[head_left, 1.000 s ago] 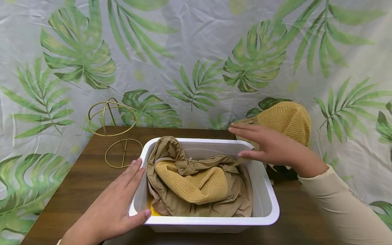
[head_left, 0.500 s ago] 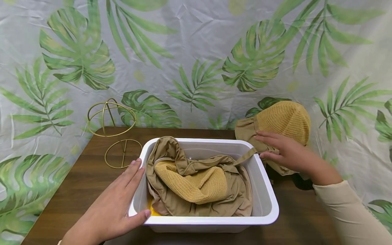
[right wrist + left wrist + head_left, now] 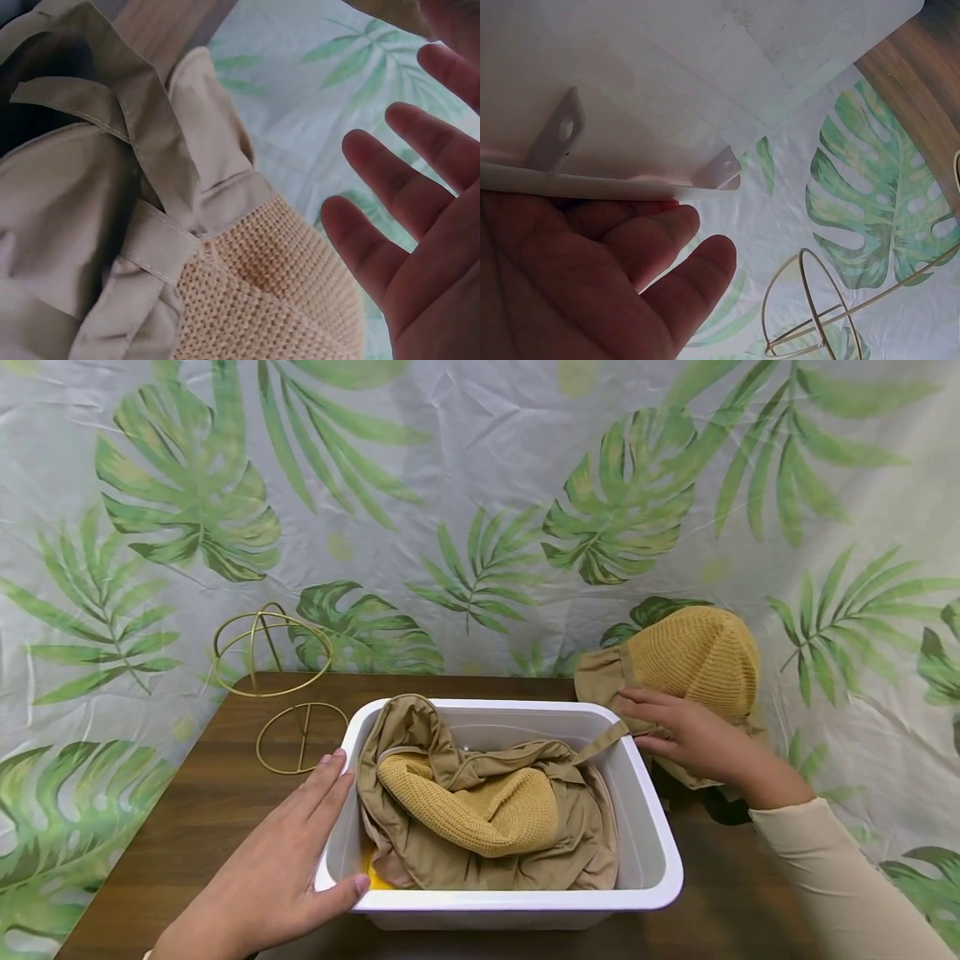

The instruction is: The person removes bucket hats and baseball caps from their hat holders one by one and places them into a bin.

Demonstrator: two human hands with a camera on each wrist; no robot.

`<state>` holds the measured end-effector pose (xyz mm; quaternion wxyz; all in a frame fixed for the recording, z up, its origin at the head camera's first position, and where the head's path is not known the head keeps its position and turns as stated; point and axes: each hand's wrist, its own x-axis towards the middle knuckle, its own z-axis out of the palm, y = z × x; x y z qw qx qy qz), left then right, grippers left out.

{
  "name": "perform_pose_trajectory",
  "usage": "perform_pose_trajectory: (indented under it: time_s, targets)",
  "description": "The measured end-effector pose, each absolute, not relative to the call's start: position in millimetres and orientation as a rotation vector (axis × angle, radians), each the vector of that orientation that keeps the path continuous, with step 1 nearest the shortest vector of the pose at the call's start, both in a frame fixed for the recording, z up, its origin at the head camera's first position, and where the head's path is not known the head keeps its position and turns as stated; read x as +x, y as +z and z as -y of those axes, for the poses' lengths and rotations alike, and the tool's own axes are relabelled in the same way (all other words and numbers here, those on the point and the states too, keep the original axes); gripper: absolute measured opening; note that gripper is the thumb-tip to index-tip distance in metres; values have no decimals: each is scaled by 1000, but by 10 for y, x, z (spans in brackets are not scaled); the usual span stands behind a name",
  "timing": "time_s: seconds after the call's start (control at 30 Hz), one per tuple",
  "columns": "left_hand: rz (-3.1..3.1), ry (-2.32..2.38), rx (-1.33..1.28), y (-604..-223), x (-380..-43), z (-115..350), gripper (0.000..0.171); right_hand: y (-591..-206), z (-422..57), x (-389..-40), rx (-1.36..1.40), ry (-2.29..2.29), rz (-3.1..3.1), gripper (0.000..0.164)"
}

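A white plastic tub [image 3: 517, 900] stands mid-table. Inside lies a sun hat [image 3: 480, 827] with a mustard knitted crown and crumpled khaki cloth brim; its strap [image 3: 602, 744] reaches the right rim. My left hand [image 3: 262, 852] rests along the tub's left rim, fingers straight and thumb over the front corner. From below, the left wrist view shows those fingers [image 3: 679, 232] by the rim. A second, similar hat [image 3: 697, 652] is at the back right. Close in front of it is my right hand [image 3: 701, 747]; in the right wrist view its fingers [image 3: 375, 169] are spread, holding nothing.
A gold wire stand [image 3: 266, 697] of rings and curved bars is at the table's back left. Something yellow [image 3: 379, 878] shows beneath the hat in the tub. A leaf-print cloth [image 3: 480, 460] hangs behind the dark wooden table [image 3: 187, 777].
My right hand has moved from above the tub's back right corner rightward to the second hat, then slightly back left. The strap at the rim has come into view. My left hand stays put.
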<state>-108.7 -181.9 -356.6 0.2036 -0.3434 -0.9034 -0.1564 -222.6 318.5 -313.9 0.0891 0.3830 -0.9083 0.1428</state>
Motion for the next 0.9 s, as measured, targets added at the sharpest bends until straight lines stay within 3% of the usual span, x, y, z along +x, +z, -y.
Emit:
perform_pose_trajectory:
  time_s: [0.53, 0.9]
  targets:
    - [2509, -449, -958, -3582, -1091, 1823, 96, -3027, -3157, -2226, 1010, 511, 2751, 22]
    - [2508, -456, -953, -3589, -1092, 1820, 96, -2882, -2956, -2256, 1095, 580, 2730, 18]
